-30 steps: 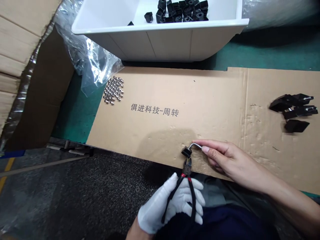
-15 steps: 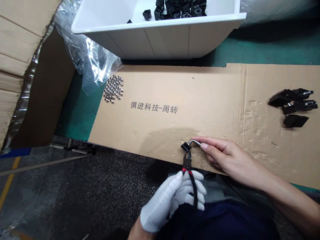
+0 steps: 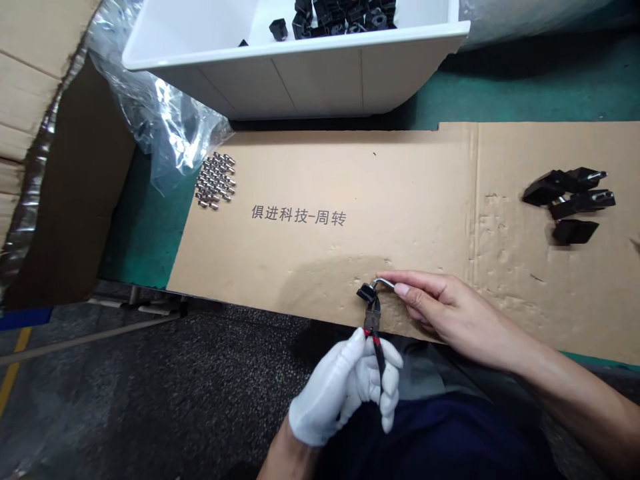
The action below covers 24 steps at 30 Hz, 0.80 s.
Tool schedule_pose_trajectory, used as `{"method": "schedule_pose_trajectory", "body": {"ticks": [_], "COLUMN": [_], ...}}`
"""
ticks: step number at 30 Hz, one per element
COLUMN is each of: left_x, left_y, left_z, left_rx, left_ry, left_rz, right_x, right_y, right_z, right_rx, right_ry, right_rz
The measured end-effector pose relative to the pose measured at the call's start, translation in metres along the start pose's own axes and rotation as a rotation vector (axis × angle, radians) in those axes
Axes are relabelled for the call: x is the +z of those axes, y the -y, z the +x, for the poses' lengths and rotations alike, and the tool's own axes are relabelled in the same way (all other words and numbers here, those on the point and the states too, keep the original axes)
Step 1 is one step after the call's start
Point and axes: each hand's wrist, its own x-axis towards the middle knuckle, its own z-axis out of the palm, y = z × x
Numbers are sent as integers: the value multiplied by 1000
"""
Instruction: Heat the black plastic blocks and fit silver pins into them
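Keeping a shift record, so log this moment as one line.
left hand: gloved, gripping side cutters, tips at black block | right hand: bare, holding steel hex key in block | under: cardboard

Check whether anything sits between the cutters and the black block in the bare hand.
Nothing visible does: the tips of the side cutters in the left hand touch the black block on the L-shaped metal key that the right hand pinches.

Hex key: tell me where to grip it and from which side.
Grip the bent metal hex key by its long arm, from the right, as the right hand does: its other end enters the black block, with the diagonal cutters beneath.
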Motion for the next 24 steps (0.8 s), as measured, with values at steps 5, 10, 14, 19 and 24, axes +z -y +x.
{"method": "schedule_pose_trajectory", "body": {"ticks": [5, 10, 14, 19, 24], "left_x": [-11, -21, -25, -26, -24], "left_y": [-3, -7, -9, -8, -6], "left_z": [1, 4, 7, 11, 13], "left_rx": [-28, -45, -49, -32, -40], "left_ry": [-3, -13, -4, 0, -18], "left_rz": [91, 152, 185, 179, 162], "right_x": [-9, -15, -15, -13, -9], "right_y": [0, 0, 0, 0, -5], "right_z": [-1, -1, -1, -2, -3], "right_rx": [-6, -12, -19, -49, -32], "right_ry": [28, 19, -5, -76, -121], "right_rz": [-51, -112, -141, -145, -92]}}
